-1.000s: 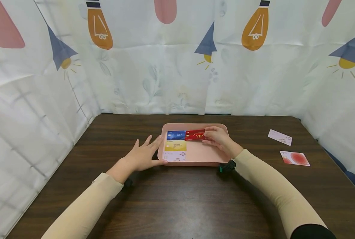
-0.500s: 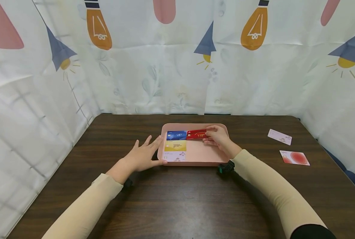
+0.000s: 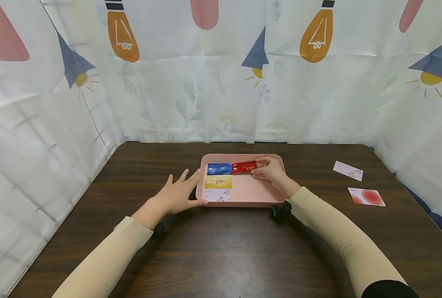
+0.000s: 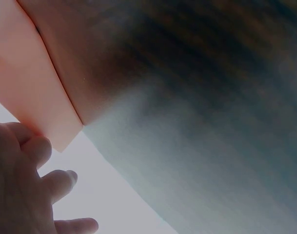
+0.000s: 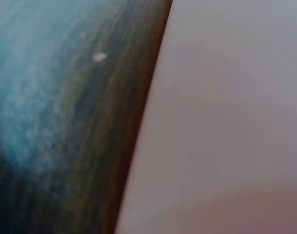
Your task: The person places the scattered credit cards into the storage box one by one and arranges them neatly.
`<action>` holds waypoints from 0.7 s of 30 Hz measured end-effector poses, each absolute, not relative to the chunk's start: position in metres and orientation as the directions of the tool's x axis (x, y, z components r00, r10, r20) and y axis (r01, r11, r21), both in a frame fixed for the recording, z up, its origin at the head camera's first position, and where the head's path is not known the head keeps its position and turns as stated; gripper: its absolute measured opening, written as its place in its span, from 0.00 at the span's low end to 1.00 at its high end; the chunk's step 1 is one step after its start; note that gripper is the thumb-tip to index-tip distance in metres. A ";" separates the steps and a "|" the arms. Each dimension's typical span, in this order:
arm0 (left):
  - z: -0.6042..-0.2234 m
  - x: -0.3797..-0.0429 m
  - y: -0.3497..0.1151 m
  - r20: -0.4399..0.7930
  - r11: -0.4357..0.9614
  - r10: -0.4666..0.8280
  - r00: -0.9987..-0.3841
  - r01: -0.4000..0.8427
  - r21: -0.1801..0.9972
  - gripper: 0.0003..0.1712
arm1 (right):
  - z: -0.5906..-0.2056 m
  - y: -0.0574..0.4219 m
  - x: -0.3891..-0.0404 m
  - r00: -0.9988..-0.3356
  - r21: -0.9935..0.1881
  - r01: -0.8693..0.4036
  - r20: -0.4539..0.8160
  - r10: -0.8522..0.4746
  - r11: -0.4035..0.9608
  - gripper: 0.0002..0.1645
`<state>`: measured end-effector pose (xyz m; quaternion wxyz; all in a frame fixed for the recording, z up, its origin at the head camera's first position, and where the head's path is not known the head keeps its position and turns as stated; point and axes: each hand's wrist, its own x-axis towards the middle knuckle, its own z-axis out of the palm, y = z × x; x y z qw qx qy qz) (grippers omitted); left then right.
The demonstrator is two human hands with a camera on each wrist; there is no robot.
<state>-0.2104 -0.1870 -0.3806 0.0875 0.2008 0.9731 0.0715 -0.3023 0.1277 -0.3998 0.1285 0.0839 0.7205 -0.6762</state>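
In the head view my right hand (image 3: 274,173) pinches the right end of a red VIP card (image 3: 242,167) over the back of a pink tray (image 3: 256,194). The red card's left end meets a blue VIP card (image 3: 219,169). Below the blue one lie a yellow card (image 3: 218,181) and a pale floral card (image 3: 216,195), stacked in a column along the tray's left side. My left hand (image 3: 178,196), fingers spread, rests at the tray's left edge. In the left wrist view its fingers (image 4: 58,185) show beside the tray wall (image 4: 46,92). The right wrist view shows only tray and table.
On the right of the dark wooden table (image 3: 221,252) lie a pale floral card (image 3: 348,171) and, nearer, a white-and-red card (image 3: 366,197). A printed curtain (image 3: 206,99) hangs behind the table and along its sides.
The red card has shifted slightly right, so its left end sits at the blue card's right edge. My right fingers have changed position a little on it; my left hand has stayed put.
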 end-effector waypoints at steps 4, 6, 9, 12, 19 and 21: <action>-0.380 -0.210 -0.187 -0.143 0.908 0.405 -0.903 0.378 0.182 0.60 | -0.401 0.127 -0.301 -0.961 -0.956 0.261 -0.271 -0.060 0.131 0.31; -0.380 -0.210 -0.187 -0.143 0.907 0.407 -0.902 0.380 0.181 0.60 | -0.401 0.127 -0.300 -0.965 -0.957 0.243 -0.255 -0.062 0.161 0.32; -0.380 -0.210 -0.187 -0.143 0.906 0.408 -0.902 0.381 0.183 0.60 | -0.402 0.127 -0.300 -0.969 -0.955 0.224 -0.239 -0.059 0.194 0.33; -0.379 -0.210 -0.187 -0.144 0.906 0.408 -0.902 0.379 0.189 0.60 | -0.403 0.127 -0.301 -0.972 -0.951 0.213 -0.230 -0.051 0.225 0.34; -0.378 -0.210 -0.187 -0.147 0.905 0.408 -0.901 0.379 0.190 0.60 | -0.405 0.127 -0.301 -0.975 -0.940 0.199 -0.219 -0.044 0.276 0.33; -0.378 -0.210 -0.187 -0.147 0.906 0.408 -0.901 0.379 0.190 0.60 | -0.405 0.127 -0.301 -0.975 -0.939 0.195 -0.217 -0.048 0.284 0.33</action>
